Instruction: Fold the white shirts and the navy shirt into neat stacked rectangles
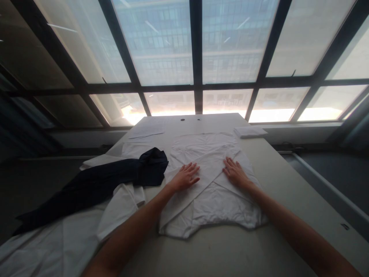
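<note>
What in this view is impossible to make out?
In the head view, the only one:
White shirt beneath the left hand and right hand: covered by the palms.
Dark garment: too shadowed to tell its kind.
White pile: cut off by the left and bottom edges.
Folded white stack: too small to count.

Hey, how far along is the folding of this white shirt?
Done: both sleeves of the white shirt lie crossed over its body, and a folded white piece sits at the far right edge. In hand: left hand and right hand press it flat. Left: the dark garment and loose white clothes lie unfolded.
</note>
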Tool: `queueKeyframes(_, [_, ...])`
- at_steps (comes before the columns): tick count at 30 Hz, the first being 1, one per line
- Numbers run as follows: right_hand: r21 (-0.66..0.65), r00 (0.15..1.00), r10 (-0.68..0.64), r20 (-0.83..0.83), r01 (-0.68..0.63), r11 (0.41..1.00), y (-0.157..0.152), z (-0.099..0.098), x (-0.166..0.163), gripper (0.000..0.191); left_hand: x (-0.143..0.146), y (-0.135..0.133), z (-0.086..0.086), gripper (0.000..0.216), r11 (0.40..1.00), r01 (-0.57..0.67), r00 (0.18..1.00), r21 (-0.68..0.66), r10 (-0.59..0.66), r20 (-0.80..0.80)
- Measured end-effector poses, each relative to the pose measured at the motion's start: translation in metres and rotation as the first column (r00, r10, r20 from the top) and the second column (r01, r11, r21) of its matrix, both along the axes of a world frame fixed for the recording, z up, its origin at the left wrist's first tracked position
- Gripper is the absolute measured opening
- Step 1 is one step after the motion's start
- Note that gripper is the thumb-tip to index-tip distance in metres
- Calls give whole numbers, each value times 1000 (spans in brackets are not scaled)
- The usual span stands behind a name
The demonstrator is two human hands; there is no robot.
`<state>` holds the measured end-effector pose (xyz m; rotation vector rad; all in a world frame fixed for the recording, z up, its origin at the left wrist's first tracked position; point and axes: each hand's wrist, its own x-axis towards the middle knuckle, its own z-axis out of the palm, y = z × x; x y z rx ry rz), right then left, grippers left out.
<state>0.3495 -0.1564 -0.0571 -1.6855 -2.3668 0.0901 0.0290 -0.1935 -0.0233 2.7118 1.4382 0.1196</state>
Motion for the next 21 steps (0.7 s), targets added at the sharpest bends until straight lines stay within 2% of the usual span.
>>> queueKeyframes(3, [9,1000,0,17,0,1000,-1,-9,4,62,6,5,-11,59,1000,8,1000,27,-8,15])
queueKeyframes(6, [-5,999,17,41,-16,1000,-1,-9,3,62,5,1,-15,57,999,1,1000,52,-2,27])
queueKeyframes(15, [5,997,15,71,-15,1000,-38,-16,11,65,0,-37,-20,57,999,26,1000,25,-26,8])
queueKeyframes(18, [10,999,-5,52,5,1000,-45,-7,-1,65,6,-35,-13,57,998,20,999,-60,-21,-27])
queueKeyframes(21, [54,992,128,9,-129,990,-35,13,-34,63,27,-18,-4,51,999,16,1000,-34,-16,5])
